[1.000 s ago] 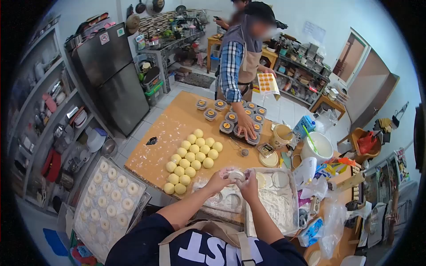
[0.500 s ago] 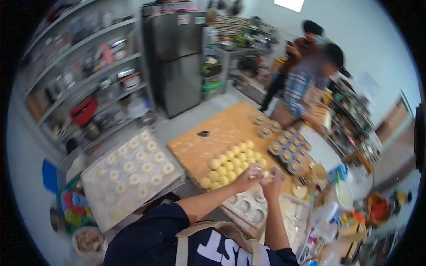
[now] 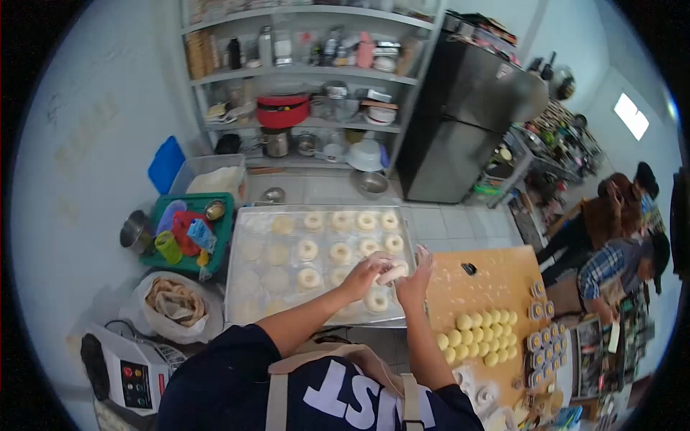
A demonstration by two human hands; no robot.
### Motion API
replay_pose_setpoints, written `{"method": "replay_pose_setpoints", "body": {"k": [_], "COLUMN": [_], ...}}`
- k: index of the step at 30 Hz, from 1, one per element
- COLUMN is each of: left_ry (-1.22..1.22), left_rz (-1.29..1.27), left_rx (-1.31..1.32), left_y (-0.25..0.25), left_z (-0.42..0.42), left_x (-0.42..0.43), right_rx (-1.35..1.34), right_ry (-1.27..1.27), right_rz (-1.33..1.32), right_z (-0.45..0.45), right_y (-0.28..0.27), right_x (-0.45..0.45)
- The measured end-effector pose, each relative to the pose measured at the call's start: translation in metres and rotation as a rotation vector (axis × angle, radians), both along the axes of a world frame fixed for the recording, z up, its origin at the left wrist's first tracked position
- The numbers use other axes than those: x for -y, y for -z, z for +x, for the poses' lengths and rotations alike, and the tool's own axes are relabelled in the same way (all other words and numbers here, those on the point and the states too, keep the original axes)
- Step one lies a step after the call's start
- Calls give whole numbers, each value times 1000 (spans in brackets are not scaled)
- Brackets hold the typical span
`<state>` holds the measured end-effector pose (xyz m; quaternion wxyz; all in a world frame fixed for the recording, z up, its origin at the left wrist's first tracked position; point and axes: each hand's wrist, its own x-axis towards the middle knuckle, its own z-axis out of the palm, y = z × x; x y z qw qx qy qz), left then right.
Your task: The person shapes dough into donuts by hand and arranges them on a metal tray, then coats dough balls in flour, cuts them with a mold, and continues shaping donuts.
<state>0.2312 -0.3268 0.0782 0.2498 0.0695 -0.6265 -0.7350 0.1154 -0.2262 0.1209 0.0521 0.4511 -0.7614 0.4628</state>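
Note:
A raw dough ring (image 3: 392, 274) is held between my two hands over the right part of a floured tray (image 3: 241, 215). My left hand (image 3: 364, 277) is closed on the ring's left side, fingers curled over it. My right hand (image 3: 415, 279) grips the ring from the right, its fingers pointing upward. Below, several pale doughnut rings (image 3: 341, 252) lie in rows on the tray, one ring (image 3: 376, 300) just under my hands. Flat round floured marks (image 3: 276, 255) show on the tray's left side.
To the right, a wooden table (image 3: 460, 276) bears yellow dough balls (image 3: 474, 335) and filled cups (image 3: 546, 345). Two people (image 3: 611, 244) stand beyond it. A green crate (image 3: 215, 266), flour bag (image 3: 176, 302) and scale (image 3: 129, 373) are left; shelves (image 3: 309, 72) and a fridge (image 3: 453, 122) stand behind.
My view has swung left, from the table to the tray. Both hands have moved from beside the dough balls to over the tray, with the dough ring between them.

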Motion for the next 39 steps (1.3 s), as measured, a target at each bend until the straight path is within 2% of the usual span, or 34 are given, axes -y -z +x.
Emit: {"method": "replay_pose_setpoints", "body": {"k": [1, 4, 5, 8, 9, 12, 15, 18, 19, 21, 22, 24, 26, 27, 29, 32, 33, 36, 39], "left_ry": [-19, -287, -313, -355, -285, -437, -401, -377, -386, -407, -379, -321, -328, -333, -460, -539, -541, -577, -664], "left_rz": [36, 120, 105, -109, -36, 79, 9, -82, -20, 107, 100, 89, 152, 182, 336, 614, 712, 783, 795], "left_rx": [-48, -55, 61, 50, -20, -77, 78, -43, -61, -105, -35, 106, -20, -81, -10, 67, 90, 88, 91], "left_y": [-3, -3, -1, 1, 7, 16, 29, 19, 16, 11, 9, 6, 8, 9, 17, 13, 10, 9, 22], "left_z": [19, 64, 78, 115, 122, 130, 137, 146, 146, 143, 143, 144, 141, 140, 133, 127, 127, 122, 115], "left_x": [12, 42, 50, 63, 66, 68, 70, 66, 65, 63, 61, 58, 53, 51, 53, 53, 53, 49, 50], "right_rx": [36, 55, 59, 102, 100, 17, 84, 74, 54, -18, -59, 59, 126, 357, 817, 897, 1064, 1393, 1435], "right_ry": [-23, -143, -201, -262, -253, -336, -422, -333, -341, -392, -419, -409, -352, -445, -631, -692, -730, -824, -811], "right_rz": [10, 38, 16, -5, 17, 91, -2, -8, 104, 125, 139, -1, -75, -4, 142, 336, 293, 157, 163], "right_z": [12, 58, 74, 100, 101, 108, 127, 116, 118, 124, 127, 128, 123, 116, 103, 105, 106, 108, 107], "right_y": [5, 16, 12, 6, 9, 16, 1, 11, -1, -2, -1, 2, -2, 6, 16, 15, 17, 18, 33], "right_x": [20, 66, 76, 99, 104, 107, 105, 114, 107, 102, 100, 98, 103, 104, 107, 105, 105, 104, 106]}}
